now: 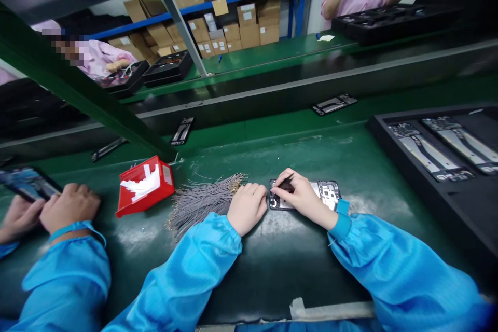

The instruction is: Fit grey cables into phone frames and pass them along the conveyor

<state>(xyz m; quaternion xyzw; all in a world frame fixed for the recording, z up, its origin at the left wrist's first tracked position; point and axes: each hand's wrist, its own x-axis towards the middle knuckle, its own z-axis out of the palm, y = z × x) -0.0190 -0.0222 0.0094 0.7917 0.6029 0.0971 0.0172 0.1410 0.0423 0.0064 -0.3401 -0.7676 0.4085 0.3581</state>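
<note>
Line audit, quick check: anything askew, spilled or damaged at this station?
Nothing clearly spilled or damaged. Two untidy spots: the pale tape-like strip at the front edge of the bench has an uneven left end that seems lifted, and the grey cables lie loose beside the red bin, a few straying.

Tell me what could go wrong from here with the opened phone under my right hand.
The dark tool in your right hand could slip and scratch exposed parts of the opened phone. Your left sleeve, close against the loose grey wires, might brush and scatter them.
</note>
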